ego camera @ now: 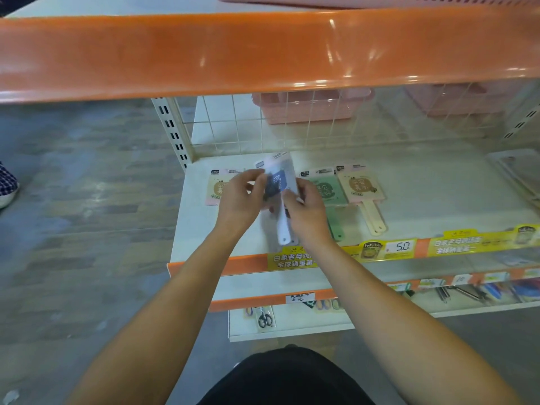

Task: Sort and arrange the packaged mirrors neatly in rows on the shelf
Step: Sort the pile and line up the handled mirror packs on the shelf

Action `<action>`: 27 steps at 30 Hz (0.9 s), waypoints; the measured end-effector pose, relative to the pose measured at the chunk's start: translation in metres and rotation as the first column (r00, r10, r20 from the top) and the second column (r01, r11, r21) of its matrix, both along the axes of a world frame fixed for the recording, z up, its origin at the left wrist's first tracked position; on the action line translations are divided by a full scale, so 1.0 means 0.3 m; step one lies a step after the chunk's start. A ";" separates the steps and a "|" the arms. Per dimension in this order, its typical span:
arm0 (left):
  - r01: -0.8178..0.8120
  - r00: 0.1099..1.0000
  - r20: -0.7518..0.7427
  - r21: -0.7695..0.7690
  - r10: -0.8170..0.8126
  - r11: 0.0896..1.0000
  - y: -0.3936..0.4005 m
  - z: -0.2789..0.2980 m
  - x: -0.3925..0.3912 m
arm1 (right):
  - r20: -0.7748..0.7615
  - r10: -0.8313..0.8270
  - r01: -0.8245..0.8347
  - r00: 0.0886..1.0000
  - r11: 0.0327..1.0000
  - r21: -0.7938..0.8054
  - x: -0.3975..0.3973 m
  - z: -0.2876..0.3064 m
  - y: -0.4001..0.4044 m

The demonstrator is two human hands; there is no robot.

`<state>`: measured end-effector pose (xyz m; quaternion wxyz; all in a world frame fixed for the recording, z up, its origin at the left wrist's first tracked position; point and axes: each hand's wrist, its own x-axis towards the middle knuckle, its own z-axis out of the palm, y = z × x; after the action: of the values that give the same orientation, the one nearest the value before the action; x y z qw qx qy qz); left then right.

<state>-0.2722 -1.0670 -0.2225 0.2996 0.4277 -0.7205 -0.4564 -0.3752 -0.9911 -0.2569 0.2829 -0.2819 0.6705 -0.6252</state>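
Nearest the camera, packaged scissors (264,318) are lying on the lowest shelf, and above them an orange price rail (248,266) is fronting the shelf (201,229) where the work is going on. Both forearms are reaching in over that rail. The left hand (238,200) is curling its fingers round the left edge of a blue-faced packaged mirror (279,185), while the right hand (305,207) is pinching the same pack from the right; the mirror's white handle is hanging down between the wrists, above the shelf board. Just right of the hands, a green mirror (328,190) is lying flat, and beside it a cream mirror (362,187). Left of the hands, a pink-edged mirror (214,188) is peeking out, partly hidden. Farther back, a wire grid (292,124) is closing off the shelf, with pink baskets (306,108) blurred behind it.
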 end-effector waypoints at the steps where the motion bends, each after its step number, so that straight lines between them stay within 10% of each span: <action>1: -0.032 0.998 0.061 -0.048 0.035 0.998 -0.014 -0.010 0.006 | 0.077 0.014 -0.011 0.997 1.000 -0.027 -0.011 -0.001 0.000; 4: -0.053 0.997 0.053 0.057 0.050 0.997 -0.020 -0.027 0.017 | 0.130 0.055 -0.050 0.990 0.998 -0.041 -0.018 -0.004 0.003; 9: -0.043 0.999 0.006 -0.060 0.044 0.997 0.009 -0.032 0.013 | -0.564 0.016 0.028 0.825 0.997 0.070 0.008 -0.031 0.002; 12: -0.044 0.999 0.022 -0.051 0.045 0.998 0.002 -0.033 0.010 | -0.717 0.034 0.061 0.696 0.992 0.107 0.014 -0.061 -0.004; 21: -0.031 0.998 0.059 -0.092 0.036 0.995 -0.007 -0.029 0.013 | -0.792 0.120 0.084 0.599 0.974 0.211 0.008 -0.040 0.000; 27: 0.098 0.901 0.422 -0.420 0.098 0.902 -0.034 -0.069 0.031 | -0.751 0.060 0.181 0.658 0.955 0.235 0.016 -0.058 -0.014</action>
<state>-0.2629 -1.0772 -0.2432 0.2191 0.4413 -0.8516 -0.1792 -0.3704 -0.9954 -0.2743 -0.0021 -0.4471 0.8201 -0.3572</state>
